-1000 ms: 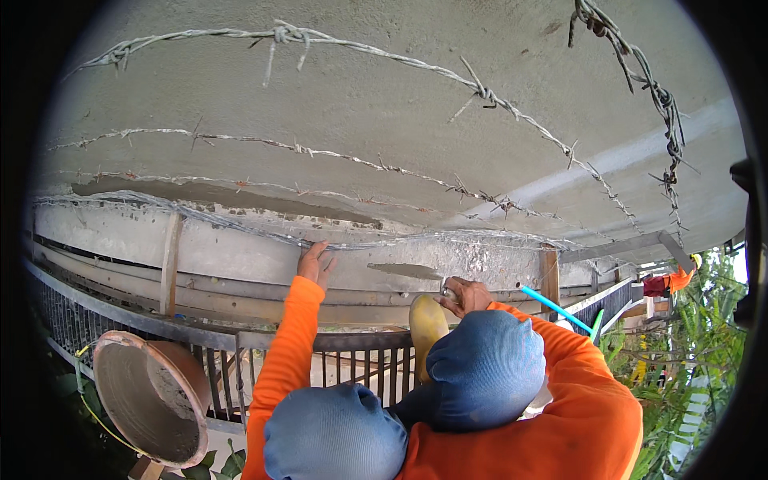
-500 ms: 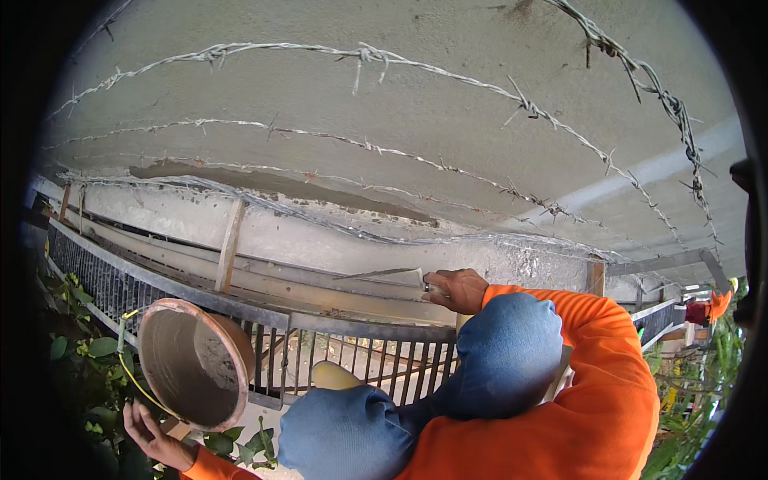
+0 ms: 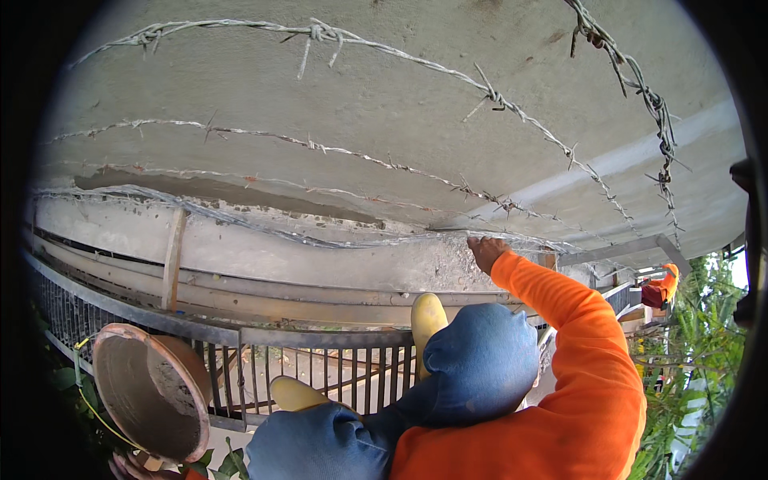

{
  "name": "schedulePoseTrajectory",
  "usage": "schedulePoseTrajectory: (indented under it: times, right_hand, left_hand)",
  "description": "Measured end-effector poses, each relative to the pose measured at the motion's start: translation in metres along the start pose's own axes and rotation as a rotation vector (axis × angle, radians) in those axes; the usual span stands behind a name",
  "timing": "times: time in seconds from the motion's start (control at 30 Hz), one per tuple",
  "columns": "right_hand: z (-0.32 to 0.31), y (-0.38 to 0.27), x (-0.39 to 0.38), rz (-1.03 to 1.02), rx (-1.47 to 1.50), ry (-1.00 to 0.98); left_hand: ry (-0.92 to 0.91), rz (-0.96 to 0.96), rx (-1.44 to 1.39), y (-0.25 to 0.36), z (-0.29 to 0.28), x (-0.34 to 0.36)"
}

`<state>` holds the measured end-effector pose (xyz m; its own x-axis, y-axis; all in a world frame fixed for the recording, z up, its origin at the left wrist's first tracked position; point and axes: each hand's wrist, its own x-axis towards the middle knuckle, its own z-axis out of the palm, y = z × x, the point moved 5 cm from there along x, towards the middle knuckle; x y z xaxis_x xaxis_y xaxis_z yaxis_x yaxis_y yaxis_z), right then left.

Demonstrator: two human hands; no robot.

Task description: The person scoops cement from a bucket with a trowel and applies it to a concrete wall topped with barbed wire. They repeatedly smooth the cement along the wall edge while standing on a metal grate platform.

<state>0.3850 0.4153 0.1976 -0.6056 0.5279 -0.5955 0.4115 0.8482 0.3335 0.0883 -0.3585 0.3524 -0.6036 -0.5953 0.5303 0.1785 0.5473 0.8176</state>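
My right hand is closed round a trowel and reaches up to the grey wall. The trowel's thin metal blade shows nearly edge-on, just behind the bundled wire and close to the wall. A dark strip of wet-looking mortar runs along the wall to the left. At the lower left my left hand is beside the bottom of a mortar bucket. Its fingers are mostly cut off and dim, so their grip cannot be made out. Grey mortar coats the inside of the tilted bucket.
Barbed wire stretches in several strands before the wall. A metal railing runs below, with a wooden post beyond it. My yellow boots are by the railing. Another person in orange is far right; plants grow nearby.
My right hand has raised the trowel from above the railing ledge to the wall. My left hand has dropped toward the lower edge of view. The whole view has shifted.
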Motion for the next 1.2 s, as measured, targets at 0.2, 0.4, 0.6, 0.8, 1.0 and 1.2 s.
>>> schedulePoseTrajectory:
  times: [0.2,0.4,0.6,0.8,1.0,1.2]
  right_hand:
    - [0.011,-0.002,-0.001,-0.243,0.007,0.042]
    - [0.014,0.011,0.006,-0.069,-0.016,0.02]
    - [0.024,0.027,0.002,0.061,-0.038,-0.047]
    - [0.014,0.01,0.007,0.001,0.043,-0.026]
    - [-0.01,-0.006,0.003,-0.11,0.028,0.076]
    - [-0.061,-0.061,-0.02,-0.247,0.207,0.225]
  left_hand:
    - [0.014,0.098,0.005,0.013,-0.002,0.007]
    - [0.052,0.03,0.06,-0.005,-0.007,0.006]
    - [0.063,0.012,0.011,-0.005,0.0,0.002]
    - [-0.043,-0.039,0.063,-0.059,-0.018,0.017]
    - [-0.439,-0.078,0.304,-0.176,-0.033,0.056]
    - [-0.722,-0.783,-0.586,-0.186,0.014,0.024]
